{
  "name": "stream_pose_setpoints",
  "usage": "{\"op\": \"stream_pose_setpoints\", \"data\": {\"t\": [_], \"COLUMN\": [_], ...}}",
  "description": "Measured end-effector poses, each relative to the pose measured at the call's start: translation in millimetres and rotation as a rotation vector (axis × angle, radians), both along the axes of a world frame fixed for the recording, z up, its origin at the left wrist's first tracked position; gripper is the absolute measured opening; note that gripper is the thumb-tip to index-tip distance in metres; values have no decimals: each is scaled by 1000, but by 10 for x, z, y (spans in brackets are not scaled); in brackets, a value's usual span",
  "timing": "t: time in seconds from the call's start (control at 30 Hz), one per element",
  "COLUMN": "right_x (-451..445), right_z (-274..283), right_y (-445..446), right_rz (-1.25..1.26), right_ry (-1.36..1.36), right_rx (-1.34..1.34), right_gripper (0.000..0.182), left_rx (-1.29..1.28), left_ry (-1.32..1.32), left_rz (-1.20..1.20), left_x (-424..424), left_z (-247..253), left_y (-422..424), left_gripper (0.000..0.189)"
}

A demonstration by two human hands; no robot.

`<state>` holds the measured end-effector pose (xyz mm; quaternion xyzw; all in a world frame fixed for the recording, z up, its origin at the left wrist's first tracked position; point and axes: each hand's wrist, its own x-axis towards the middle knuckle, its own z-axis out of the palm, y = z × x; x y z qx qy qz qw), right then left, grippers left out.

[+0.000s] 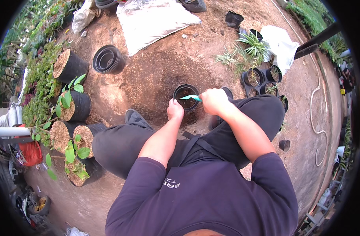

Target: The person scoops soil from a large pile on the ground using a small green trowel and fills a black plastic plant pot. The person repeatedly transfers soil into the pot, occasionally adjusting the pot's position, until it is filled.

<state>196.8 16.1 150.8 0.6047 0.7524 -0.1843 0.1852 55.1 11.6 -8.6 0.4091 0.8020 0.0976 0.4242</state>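
A round black plastic plant pot (186, 85) stands on the ground between my feet, with dark soil visible inside. My left hand (176, 109) grips its near left rim, the thumb on top. In my right hand (215, 101) is the handle of a teal hand trowel (190, 97). The trowel's blade points left across the pot's mouth, its tip close to my left thumb. Whether the blade touches the soil cannot be made out. Loose brown fibre and soil lie scattered around the pot.
Nested black pots (109, 60) stand ahead on the left, beside a large white sack (156, 25). Several black grow bags (82, 106) with leafy plants line my left. To the right are a black pot tray (258, 79), a spider plant (252, 44) and a hose (312, 112).
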Motion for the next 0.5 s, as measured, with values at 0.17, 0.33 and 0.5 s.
{"op": "stream_pose_setpoints", "data": {"t": [0.17, 0.33, 0.5], "right_x": [-137, -332, -276], "right_z": [111, -550, -336], "right_y": [-113, -210, -36], "right_rz": [7, -201, -257], "right_ry": [11, 69, 93], "right_rx": [125, 189, -160], "right_gripper": [17, 21, 25], "left_rx": [33, 74, 32], "left_ry": [2, -1, -1], "left_rz": [6, -48, -74], "left_x": [-34, 10, -33], "left_z": [16, -36, 9], "left_y": [3, 39, 64], "left_gripper": [29, 22, 18]}}
